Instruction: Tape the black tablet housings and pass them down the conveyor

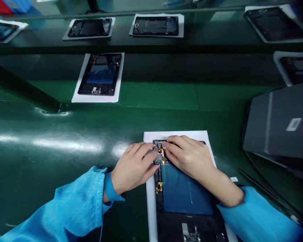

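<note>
An opened tablet (pixel 185 218) lies on a white sheet (pixel 151 215) in front of me, its dark inside facing up. A large blue battery panel (pixel 187 191) fills its middle, and an orange flex cable (pixel 163 156) runs over the circuit board at its upper left. My left hand (pixel 133 164) rests at the tablet's upper left edge, thumb and fingers apart, fingertips touching the board's side. My right hand (pixel 192 156) bends over the upper board with its fingers drawn together beside the flex cable. Whatever lies under those fingertips is hidden.
Another opened tablet (pixel 101 74) lies on paper beyond my hands. Several more, such as this tablet (pixel 156 26), sit on the raised shelf behind. A dark grey box (pixel 280 121) stands at right, near black tweezers (pixel 262 188). A green post (pixel 25 87) slants at left.
</note>
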